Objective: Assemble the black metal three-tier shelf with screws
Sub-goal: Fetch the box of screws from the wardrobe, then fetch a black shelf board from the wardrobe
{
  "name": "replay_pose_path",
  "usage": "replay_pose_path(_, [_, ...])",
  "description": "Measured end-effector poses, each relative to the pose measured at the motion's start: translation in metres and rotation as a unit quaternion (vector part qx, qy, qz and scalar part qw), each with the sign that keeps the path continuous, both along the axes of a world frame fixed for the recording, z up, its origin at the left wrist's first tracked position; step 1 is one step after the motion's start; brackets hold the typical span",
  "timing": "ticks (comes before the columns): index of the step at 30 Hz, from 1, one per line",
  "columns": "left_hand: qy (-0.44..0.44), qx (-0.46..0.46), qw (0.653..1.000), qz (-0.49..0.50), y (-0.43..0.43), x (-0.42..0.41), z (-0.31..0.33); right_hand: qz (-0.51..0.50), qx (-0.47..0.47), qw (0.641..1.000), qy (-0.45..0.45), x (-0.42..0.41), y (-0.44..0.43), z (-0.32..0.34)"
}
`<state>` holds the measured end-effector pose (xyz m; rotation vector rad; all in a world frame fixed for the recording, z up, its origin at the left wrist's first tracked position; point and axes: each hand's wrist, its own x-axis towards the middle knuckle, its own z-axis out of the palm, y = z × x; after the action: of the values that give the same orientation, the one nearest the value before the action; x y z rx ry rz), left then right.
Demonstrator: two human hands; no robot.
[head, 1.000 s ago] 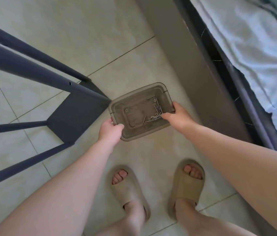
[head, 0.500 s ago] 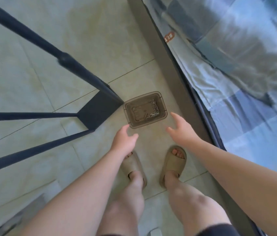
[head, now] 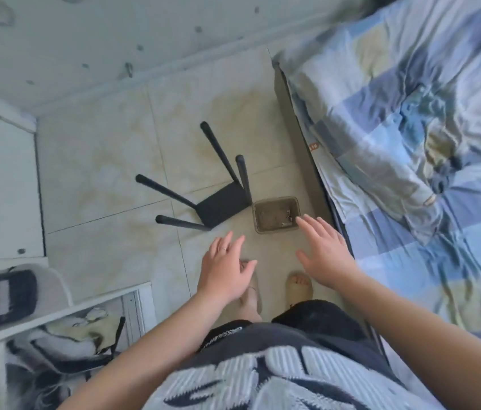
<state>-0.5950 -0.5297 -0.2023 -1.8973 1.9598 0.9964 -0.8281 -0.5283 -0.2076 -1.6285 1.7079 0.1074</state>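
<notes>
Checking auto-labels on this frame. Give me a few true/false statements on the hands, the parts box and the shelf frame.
1. The left hand and the right hand are both empty, with fingers spread. True.
2. The right hand grips the translucent box. False: neither hand grips it.
3. The black shelf frame is beside the box, with four legs showing. True.
4. The box sits on the bed. False: it sits on the tiled floor, next to the bed.
5. The left hand wears a ring. True.
</notes>
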Motion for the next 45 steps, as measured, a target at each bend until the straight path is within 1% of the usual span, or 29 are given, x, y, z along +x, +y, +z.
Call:
replay_pose_path(5, [-0.025,-0.103,0.992,0.061,0.020,0.014,0.053,0.113,-0.073,0.991,-0.011,0.011,-0.016,0.055])
replay_pose_path(9, [-0.053,-0.138,0.978,0.146,0.045,0.025,0.082,0.217,-0.105,0.970,-0.029,0.031,-0.030,0.087])
replay_pose_path(12, [-0.071,-0.162,0.960,0.216,0.066,0.038,0.099,0.290,-0.121,0.948,-0.048,0.054,-0.037,0.107])
replay_pose_path(17, [-0.092,-0.193,0.916,0.340,0.107,0.071,0.122,0.408,-0.144,0.897,-0.084,0.115,-0.035,0.136])
replay_pose_path(21, [-0.099,-0.213,0.863,0.447,0.152,0.108,0.132,0.486,-0.149,0.856,-0.099,0.177,-0.016,0.156])
replay_pose_path(24, [-0.104,-0.205,0.827,0.514,0.191,0.138,0.136,0.540,-0.150,0.822,-0.104,0.228,0.005,0.165])
replay_pose_path(29, [-0.116,-0.221,0.772,0.585,0.257,0.205,0.132,0.596,-0.171,0.772,-0.137,0.325,0.048,0.162])
replay_pose_path(35, [-0.126,-0.205,0.729,0.641,0.336,0.292,0.134,0.651,-0.184,0.720,-0.155,0.445,0.111,0.162])
replay_pose_path(40, [-0.122,-0.190,0.707,0.670,0.389,0.358,0.134,0.660,-0.177,0.713,-0.159,0.525,0.154,0.158])
replay_pose_path(42, [-0.115,-0.182,0.700,0.681,0.401,0.377,0.132,0.665,-0.165,0.711,-0.156,0.549,0.166,0.159])
replay_pose_path(45, [-0.095,-0.184,0.684,0.699,0.410,0.401,0.128,0.683,-0.152,0.699,-0.147,0.583,0.180,0.161])
